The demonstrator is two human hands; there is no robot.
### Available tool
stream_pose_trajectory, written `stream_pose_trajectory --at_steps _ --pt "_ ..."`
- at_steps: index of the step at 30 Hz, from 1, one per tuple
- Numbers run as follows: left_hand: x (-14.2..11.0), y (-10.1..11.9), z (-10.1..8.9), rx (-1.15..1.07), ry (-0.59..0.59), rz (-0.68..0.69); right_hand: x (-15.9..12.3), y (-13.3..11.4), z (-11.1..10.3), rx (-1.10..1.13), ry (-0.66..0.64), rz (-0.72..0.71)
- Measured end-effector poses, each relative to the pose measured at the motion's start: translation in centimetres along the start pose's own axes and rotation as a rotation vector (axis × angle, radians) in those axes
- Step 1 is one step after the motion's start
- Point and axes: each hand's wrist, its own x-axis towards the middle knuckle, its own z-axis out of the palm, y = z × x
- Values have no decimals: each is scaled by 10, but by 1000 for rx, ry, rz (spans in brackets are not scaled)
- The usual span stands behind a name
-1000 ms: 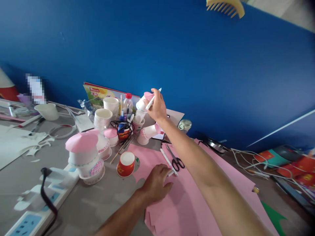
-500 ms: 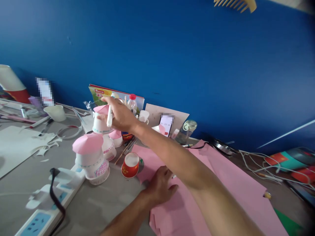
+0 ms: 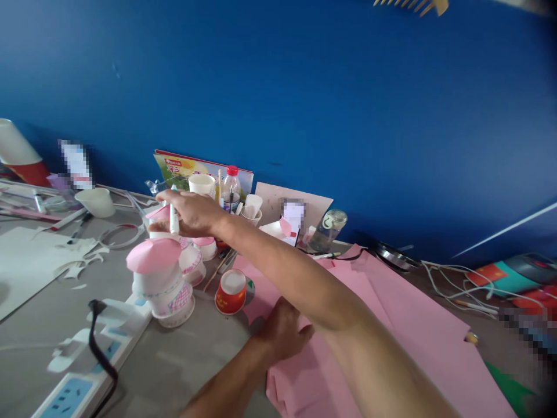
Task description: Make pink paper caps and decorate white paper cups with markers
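One pink-capped cup [image 3: 157, 213], roughly upright, is gripped in the right hand's [image 3: 191, 213] fingers alongside a white pen [image 3: 174, 217] — just behind the stacked cups [image 3: 155, 278]. The left hand [image 3: 284, 332], farther off, rests on pink paper [image 3: 391, 337] — its grip hidden.

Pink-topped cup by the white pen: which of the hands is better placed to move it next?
Probably the right hand: it is at the pink-topped cup, though also holding the white pen. The left hand is farther off, down at the pink paper.
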Motion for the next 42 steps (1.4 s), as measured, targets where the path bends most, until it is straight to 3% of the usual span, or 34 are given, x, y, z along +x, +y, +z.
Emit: stream_pose_trajectory --at_steps 3,6,10,12,16,24,36,42 --pt "1 0 -1 9 -32 -29 -19 4 -18 10 231 -2" --pt "2 2 -2 -2 -32 -25 -57 16 -34 53 513 66" --pt "3 3 -2 -33 3 6 -127 53 -37 34 688 259" --pt "3 2 -1 -42 39 38 -161 76 -32 -9 670 337" --pt "3 0 -1 -76 79 75 -204 106 -21 -122 490 409" --pt "2 2 -3 -69 63 23 -211 102 -17 -157 290 528" --pt "3 -3 1 -28 81 72 -208 119 -14 -34 318 512" --pt "3 -3 1 -39 74 86 -222 101 -47 -145 502 379"
